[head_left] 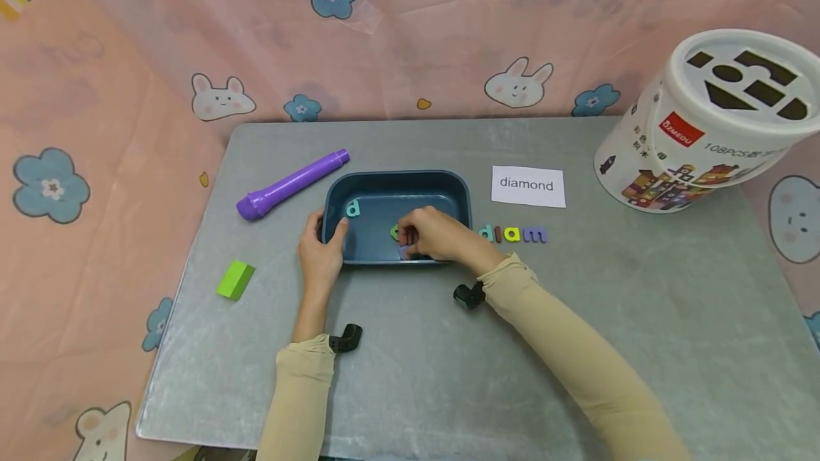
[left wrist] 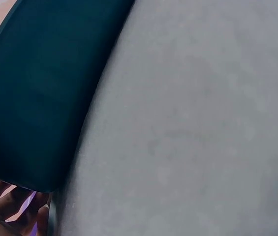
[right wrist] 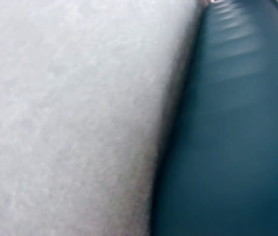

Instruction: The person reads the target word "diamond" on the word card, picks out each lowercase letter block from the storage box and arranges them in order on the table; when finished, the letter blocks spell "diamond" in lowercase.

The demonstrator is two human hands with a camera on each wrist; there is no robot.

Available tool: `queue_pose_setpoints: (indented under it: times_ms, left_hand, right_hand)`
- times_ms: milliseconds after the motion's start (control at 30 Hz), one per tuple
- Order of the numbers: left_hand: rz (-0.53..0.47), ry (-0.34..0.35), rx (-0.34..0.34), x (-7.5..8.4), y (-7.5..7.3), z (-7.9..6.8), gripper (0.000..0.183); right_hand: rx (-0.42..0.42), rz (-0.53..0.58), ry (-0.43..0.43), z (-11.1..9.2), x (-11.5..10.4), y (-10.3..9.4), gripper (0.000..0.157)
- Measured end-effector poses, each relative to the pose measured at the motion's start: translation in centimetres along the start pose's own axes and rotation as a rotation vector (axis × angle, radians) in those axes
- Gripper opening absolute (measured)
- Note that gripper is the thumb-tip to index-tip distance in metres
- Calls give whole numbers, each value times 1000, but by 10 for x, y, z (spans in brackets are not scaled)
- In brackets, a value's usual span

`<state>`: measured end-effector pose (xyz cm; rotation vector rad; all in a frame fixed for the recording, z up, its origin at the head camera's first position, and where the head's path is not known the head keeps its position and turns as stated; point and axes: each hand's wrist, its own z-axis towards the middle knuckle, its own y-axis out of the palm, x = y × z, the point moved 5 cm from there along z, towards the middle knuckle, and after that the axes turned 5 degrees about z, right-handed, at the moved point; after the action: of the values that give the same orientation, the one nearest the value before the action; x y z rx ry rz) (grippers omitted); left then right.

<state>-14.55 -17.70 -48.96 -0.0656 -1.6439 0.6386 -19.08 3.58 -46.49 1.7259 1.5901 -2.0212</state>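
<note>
A dark blue tray [head_left: 371, 240] lies on the table, and my left hand [head_left: 320, 251] grips its left end, thumb over the rim. In the left wrist view, fingers [left wrist: 18, 206] show at the tray's end wall. My right hand [head_left: 432, 233] reaches into the tray with bent fingers. By its fingertips are a green letter piece [head_left: 394, 232] and a purple letter piece [head_left: 403, 252], both partly hidden; whether it pinches one is unclear. A teal letter [head_left: 353, 208] lies at the tray's left. The right wrist view shows only the tray wall [right wrist: 227, 137] and table.
Letters spelling "diam" [head_left: 512, 234] lie right of the tray, below a white card [head_left: 528, 186] reading "diamond". A purple tube [head_left: 292, 185] and a green block [head_left: 235, 280] lie to the left. A white lidded bucket [head_left: 698, 141] stands at the back right of the table [head_left: 512, 375].
</note>
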Motion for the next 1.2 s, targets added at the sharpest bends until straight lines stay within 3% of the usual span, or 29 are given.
queue_pose_setpoints:
  times_ms: [133, 267, 400, 533, 800, 1033, 1200]
  left_hand:
    - [-2, -2, -1, -1, 0, 0, 45]
    - [3, -12, -6, -1, 0, 0, 46]
    - [2, -15, -11, 0, 0, -1, 45]
    - [0, -16, -9, 0, 0, 0, 45]
    - [6, -19, -4, 1, -1, -1, 45]
    - [-1, -13, -3, 1, 0, 0, 44]
    - [-17, -7, -6, 2, 0, 1, 43]
  right_hand:
    - [54, 55, -21, -2, 0, -4, 7]
    - [123, 121, -63, -11, -5, -14, 19]
    - [204, 187, -51, -25, -5, -30, 16]
    - [286, 282, -17, -41, 6, -46, 13]
    - [415, 485, 2, -83, 37, -75, 24]
    - [508, 530, 50, -122, 60, -94, 30]
    - [557, 470, 107, -145, 76, -102, 36]
